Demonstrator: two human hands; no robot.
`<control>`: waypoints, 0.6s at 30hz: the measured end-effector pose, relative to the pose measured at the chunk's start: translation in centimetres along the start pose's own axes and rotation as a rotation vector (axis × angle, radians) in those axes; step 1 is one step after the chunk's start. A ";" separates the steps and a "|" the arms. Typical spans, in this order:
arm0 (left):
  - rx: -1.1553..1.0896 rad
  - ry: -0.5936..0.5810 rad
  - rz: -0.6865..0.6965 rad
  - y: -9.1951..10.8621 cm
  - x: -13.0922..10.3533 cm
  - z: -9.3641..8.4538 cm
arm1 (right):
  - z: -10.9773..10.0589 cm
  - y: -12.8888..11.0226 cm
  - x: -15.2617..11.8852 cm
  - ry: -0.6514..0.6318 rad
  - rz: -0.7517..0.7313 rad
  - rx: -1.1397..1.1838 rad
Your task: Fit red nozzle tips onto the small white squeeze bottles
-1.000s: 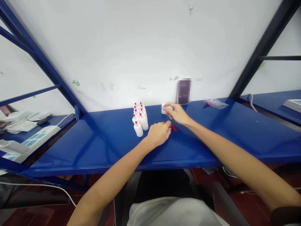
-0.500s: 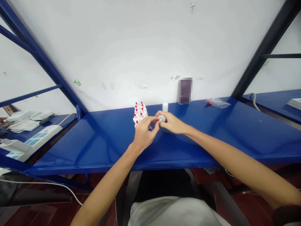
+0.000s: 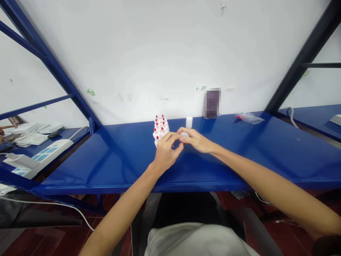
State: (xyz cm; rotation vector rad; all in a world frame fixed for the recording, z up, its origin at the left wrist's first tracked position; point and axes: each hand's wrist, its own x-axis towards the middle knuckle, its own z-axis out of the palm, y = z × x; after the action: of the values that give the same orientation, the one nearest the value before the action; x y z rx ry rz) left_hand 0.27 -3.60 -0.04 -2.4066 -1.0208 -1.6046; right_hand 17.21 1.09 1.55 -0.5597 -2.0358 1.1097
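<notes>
Above the blue table my right hand [image 3: 196, 140] is closed round a small white plastic bottle [image 3: 184, 134], whose rounded end shows between the fingers. My left hand [image 3: 167, 148] meets it from the left, thumb and fingers pinched at the bottle's tip. The red cap there is hidden by the fingers now. Just beyond my left hand stands a tight group of several white bottles [image 3: 159, 132] with pointed red caps, upright in rows. A single white bottle [image 3: 189, 122] with no red cap showing stands upright behind my right hand.
A blurred-out dark upright panel [image 3: 212, 103] leans on the white wall at the back of the blue table [image 3: 128, 160]. To its right lies a clear plastic bag [image 3: 249, 118] with something red inside. A power strip [image 3: 50, 153] and white boxes are at the left, near another person's hand [image 3: 9, 127].
The red cap between my hands has gone out of sight behind my fingers. The view has shifted slightly, and both hands remain together at the bottle.
</notes>
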 end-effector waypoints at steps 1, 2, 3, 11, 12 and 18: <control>-0.009 0.014 -0.018 0.1 0.0 -0.1 | 0.2 -0.1 0.0 -0.002 -0.014 -0.008; -0.021 0.032 -0.032 0.2 0.0 -0.1 | 0.4 -0.2 0.0 -0.007 -0.029 -0.015; -0.032 0.051 -0.043 0.4 0.0 -0.1 | 0.6 -0.3 0.0 -0.011 -0.043 -0.021; 0.043 0.137 -0.136 -0.1 1.2 -3.3 | -1.3 -1.2 0.3 -0.005 0.027 -0.004; 0.053 0.180 -0.185 -0.7 1.4 -4.2 | -2.2 -1.0 0.5 0.098 0.016 -0.062; 0.146 0.041 -0.317 -4.0 1.6 -7.0 | -6.9 2.7 1.0 0.778 -0.090 -0.406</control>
State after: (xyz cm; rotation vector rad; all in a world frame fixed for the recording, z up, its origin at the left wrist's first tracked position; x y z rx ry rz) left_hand -7.14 -2.52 3.33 -2.1938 -1.5173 -1.5918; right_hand 21.98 6.80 2.12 -0.9191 -1.5546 0.3159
